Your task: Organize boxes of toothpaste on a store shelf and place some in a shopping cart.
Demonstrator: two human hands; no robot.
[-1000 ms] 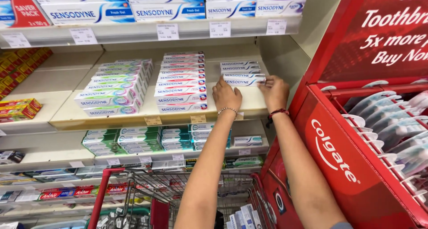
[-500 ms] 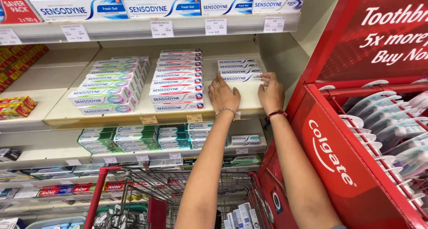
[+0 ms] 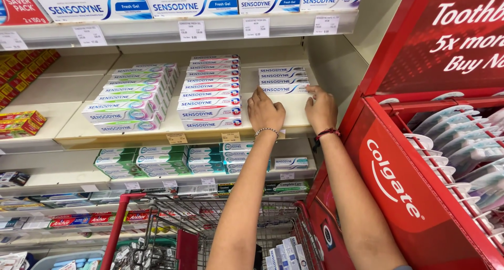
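Both hands (image 3: 293,110) touch stacked toothpaste boxes (image 3: 284,80).

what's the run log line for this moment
left hand: on box stack, left end | right hand: on stack, right end | shelf: two taller stacks at left | cart: below arms

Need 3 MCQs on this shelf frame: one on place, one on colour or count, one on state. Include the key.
1. Where do both hands rest?
A. on the cart handle
B. at the small stack of white toothpaste boxes on the middle shelf
C. on the red display

2. What colour is the band on the right wrist?
A. red
B. blue
C. green

3. How does the left hand lie?
A. clenched in a fist
B. fingers extended against the boxes
C. hanging at the side

Key:
1 B: left hand and right hand meet the stack.
2 A: the band is red.
3 B: the fingers are extended.
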